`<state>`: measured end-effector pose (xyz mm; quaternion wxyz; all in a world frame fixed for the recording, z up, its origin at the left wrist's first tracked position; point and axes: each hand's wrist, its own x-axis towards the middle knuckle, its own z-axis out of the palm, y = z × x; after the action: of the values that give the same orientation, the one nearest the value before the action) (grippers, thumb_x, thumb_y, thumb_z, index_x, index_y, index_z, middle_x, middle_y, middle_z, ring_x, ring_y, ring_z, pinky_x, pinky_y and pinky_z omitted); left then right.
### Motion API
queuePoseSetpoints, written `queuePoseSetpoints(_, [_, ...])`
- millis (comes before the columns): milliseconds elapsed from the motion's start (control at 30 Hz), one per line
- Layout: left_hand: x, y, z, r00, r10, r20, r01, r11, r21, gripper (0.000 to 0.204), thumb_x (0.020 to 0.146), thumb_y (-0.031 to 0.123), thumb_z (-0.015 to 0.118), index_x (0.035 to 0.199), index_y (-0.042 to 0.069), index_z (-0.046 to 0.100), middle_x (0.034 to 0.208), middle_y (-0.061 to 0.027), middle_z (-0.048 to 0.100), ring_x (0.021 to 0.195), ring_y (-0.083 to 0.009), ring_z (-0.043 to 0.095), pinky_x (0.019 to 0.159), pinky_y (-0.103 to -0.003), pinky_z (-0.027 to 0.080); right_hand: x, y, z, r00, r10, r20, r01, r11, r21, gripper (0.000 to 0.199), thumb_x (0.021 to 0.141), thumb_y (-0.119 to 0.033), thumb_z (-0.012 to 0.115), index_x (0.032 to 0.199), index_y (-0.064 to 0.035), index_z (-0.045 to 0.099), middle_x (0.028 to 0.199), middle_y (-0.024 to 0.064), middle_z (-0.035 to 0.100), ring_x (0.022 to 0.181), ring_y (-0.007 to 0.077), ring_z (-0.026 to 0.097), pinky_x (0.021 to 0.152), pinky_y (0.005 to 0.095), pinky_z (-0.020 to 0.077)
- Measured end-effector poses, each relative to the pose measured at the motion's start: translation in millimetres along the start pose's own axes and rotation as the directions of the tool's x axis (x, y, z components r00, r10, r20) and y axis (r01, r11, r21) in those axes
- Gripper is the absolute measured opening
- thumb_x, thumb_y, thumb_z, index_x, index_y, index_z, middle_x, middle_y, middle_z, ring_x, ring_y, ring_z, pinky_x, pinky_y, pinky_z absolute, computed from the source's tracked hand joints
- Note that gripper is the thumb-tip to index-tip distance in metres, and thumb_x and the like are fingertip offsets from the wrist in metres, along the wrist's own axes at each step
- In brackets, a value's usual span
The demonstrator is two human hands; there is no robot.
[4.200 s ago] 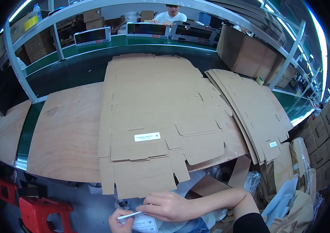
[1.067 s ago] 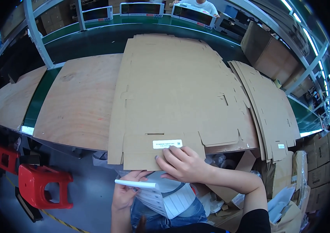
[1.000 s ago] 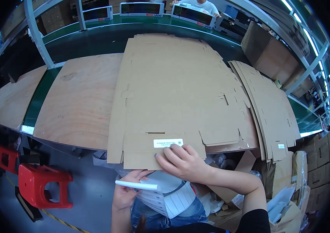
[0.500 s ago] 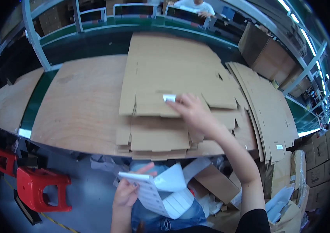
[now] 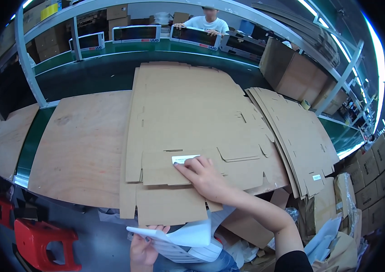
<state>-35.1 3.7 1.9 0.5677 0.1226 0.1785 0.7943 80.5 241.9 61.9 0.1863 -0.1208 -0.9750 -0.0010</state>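
Note:
My right hand (image 5: 202, 177) is over a flattened cardboard box (image 5: 183, 109) on top of a stack. Its bent fingers and thumb pinch and press the right end of a small white label (image 5: 185, 159), which lies against the box's near flap. Below the table's front edge, my left hand (image 5: 145, 249) is closed around the edge of a folded strip of white label sheets (image 5: 170, 247). The strip hangs down over my lap in loops, with rows of labels on its face.
Further flattened boxes (image 5: 292, 131) lie at the right, one bearing a similar label. A wooden board (image 5: 83, 140) extends left. Red stools (image 5: 45, 245) stand at lower left. Beyond a dark conveyor (image 5: 102, 75), a co-worker (image 5: 208, 25) handles a long boxed item.
The label in my right hand has come down from above the cardboard onto its near flap. My left hand still holds the label strip. The view has shifted, showing more of the co-worker.

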Motion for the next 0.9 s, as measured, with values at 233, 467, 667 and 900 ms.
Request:
queuePoseSetpoints(233, [1,-4,2,0.998,0.060,-0.004,-0.060,0.998,0.005,0.018,0.079,0.001,0.056,0.093,0.010,0.050,0.090,-0.0107,0.055,0.086,-0.0230,0.052,0.105,-0.051,0.029,0,-3,-7,0.996,0.004,0.090,-0.005,1.000,0.016,0.039,0.089,-0.013,0.049,0.126,-0.0009,0.048,0.110,0.0119,0.045,0.099,0.0244,0.040,0.087,0.0336,0.0333])
queuePoseSetpoints(467, [-12,-3,-8,0.976,0.023,-0.218,0.018,0.983,0.182,0.027,0.082,-0.004,0.053,0.108,0.002,0.051,0.108,-0.0207,0.058,0.098,-0.0352,0.060,0.096,-0.052,0.042,11,5,-16,0.991,-0.048,0.124,0.048,0.999,0.008,0.039,0.090,-0.012,0.048,0.128,-0.0008,0.046,0.111,0.0123,0.045,0.100,0.0246,0.041,0.087,0.0330,0.0336])
queuePoseSetpoints(667, [-12,-3,2,0.988,-0.081,-0.133,0.102,0.982,0.160,0.031,0.083,-0.007,0.052,0.114,-0.002,0.048,0.108,-0.0219,0.060,0.094,-0.0343,0.063,0.089,-0.045,0.049,10,8,-7,0.986,-0.070,0.149,0.070,0.998,0.009,0.040,0.091,-0.019,0.048,0.128,-0.0013,0.045,0.112,0.0126,0.045,0.101,0.0249,0.041,0.087,0.0334,0.0338])
queuePoseSetpoints(900, [-28,2,-4,0.954,-0.237,-0.186,0.300,0.803,0.515,0.031,0.084,-0.006,0.053,0.115,-0.005,0.047,0.104,-0.0211,0.063,0.088,-0.0274,0.065,0.082,-0.035,0.053,4,3,-18,0.977,-0.082,0.196,0.082,0.997,0.009,0.052,0.094,-0.043,0.041,0.128,-0.0042,0.046,0.111,0.0112,0.047,0.102,0.0242,0.043,0.087,0.0351,0.0331])
